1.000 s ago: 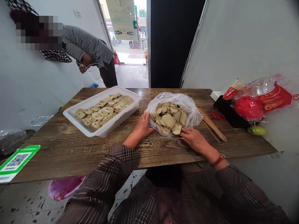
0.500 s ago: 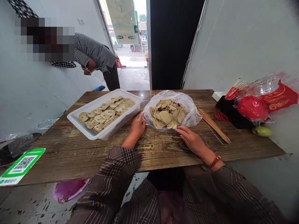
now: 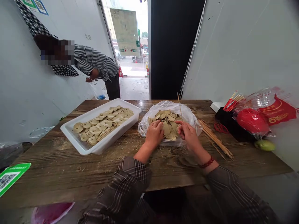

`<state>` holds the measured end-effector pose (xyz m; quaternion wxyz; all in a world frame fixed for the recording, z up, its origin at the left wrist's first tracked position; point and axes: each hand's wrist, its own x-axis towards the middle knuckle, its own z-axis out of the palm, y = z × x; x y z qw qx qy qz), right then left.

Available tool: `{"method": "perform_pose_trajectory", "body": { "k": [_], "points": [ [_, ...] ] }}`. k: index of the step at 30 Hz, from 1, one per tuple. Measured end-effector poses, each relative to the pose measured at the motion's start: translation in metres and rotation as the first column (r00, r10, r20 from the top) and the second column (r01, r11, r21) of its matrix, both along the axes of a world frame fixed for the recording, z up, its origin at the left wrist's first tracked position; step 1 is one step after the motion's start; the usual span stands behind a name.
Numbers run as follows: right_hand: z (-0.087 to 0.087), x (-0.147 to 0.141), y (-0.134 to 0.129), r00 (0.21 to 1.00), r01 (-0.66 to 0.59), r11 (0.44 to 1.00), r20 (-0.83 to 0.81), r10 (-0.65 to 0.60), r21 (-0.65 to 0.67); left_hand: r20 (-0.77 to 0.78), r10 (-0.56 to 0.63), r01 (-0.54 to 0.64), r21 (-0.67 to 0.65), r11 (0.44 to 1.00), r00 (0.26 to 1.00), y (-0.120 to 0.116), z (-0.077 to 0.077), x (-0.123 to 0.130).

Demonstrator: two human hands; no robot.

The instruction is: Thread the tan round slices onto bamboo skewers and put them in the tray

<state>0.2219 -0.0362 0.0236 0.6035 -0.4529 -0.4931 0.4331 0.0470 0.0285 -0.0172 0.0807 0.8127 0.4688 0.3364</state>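
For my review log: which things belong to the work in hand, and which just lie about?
Likely in the work: skewer in right hand, bagged tan slices, white tray, loose skewers.
Seemingly lying about: red scissors, green fruit, QR card.

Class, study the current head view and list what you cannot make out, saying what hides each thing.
All in the head view:
What the left hand touches at the slices: hidden by the hand itself.
Lower end of the thin stick: hidden by the right hand.
Bottom of the clear bag: covered by the slices.
Green-edged card: cut off by the left edge.
Purple item: cut off by the bottom edge.
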Motion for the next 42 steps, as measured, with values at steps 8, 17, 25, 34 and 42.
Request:
{"method": "perform_pose_trajectory", "body": {
  "k": [8, 17, 25, 34, 42],
  "points": [
    [0.012, -0.034, 0.039, 0.957, -0.254, 0.966, -0.156, 0.246, -0.037, -0.119, -0.035, 0.037, 0.019, 0.999, 0.992, 0.002, -0.016, -0.012],
    [-0.029, -0.034, 0.057, 0.973, -0.219, 0.975, -0.086, 0.215, -0.030, -0.113, -0.041, 0.045, 0.034, 0.998, 0.993, -0.005, -0.015, -0.011],
    [-0.036, -0.033, 0.055, 0.983, -0.114, 0.988, -0.157, 0.098, -0.102, -0.134, -0.051, 0.048, -0.021, 0.999, 0.990, -0.008, -0.010, -0.010],
    [-0.029, -0.029, 0.054, 0.981, -0.035, 0.999, -0.191, 0.039, 0.028, -0.148, -0.086, 0.096, 0.065, 0.993, 0.985, -0.004, -0.017, -0.010],
    [-0.023, -0.030, 0.052, 0.965, -0.092, 0.994, -0.243, 0.102, 0.056, -0.170, -0.098, 0.124, 0.149, 0.981, 0.981, -0.004, -0.015, -0.010]
  ]
}}
